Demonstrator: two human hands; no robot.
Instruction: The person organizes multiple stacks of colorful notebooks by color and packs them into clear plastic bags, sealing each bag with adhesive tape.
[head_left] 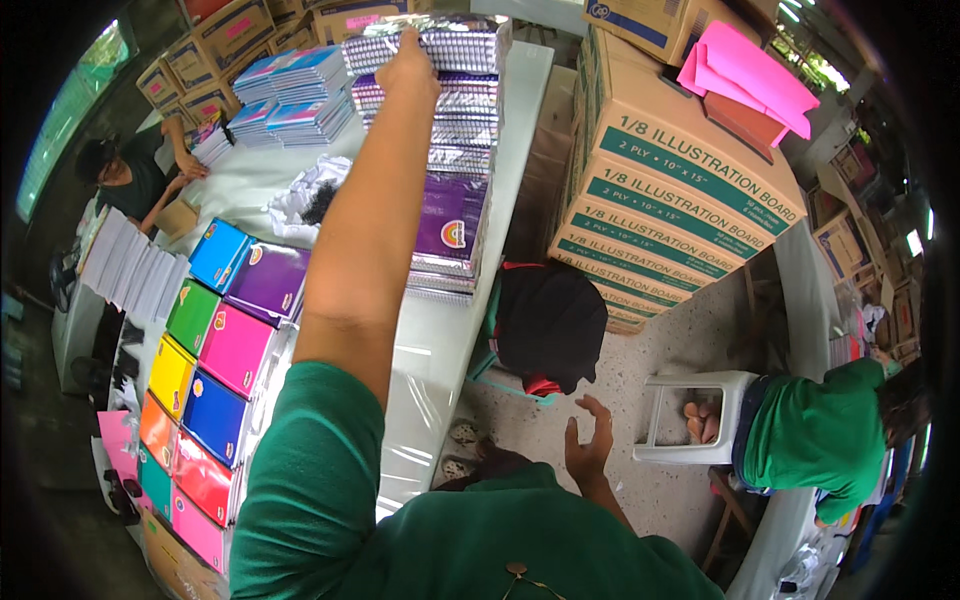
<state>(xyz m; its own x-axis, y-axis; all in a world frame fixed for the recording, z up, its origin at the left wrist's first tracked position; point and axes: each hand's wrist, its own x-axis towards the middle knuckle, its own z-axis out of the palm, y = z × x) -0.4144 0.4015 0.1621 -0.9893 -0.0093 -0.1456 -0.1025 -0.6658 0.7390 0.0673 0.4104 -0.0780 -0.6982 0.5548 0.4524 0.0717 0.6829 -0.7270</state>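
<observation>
Left hand (408, 66), nearer, touches the notebook stack (466, 52) by the table's (418, 375) far-right corner; grip unclear. Right hand (590, 440): half-open, empty.

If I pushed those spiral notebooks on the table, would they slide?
Probably heavy together: the spiral notebooks are piled many deep. Their shiny plastic wrapping looks slippery, so upper ones might slide. Stacked rather high, they could topple from a hard push.
</observation>
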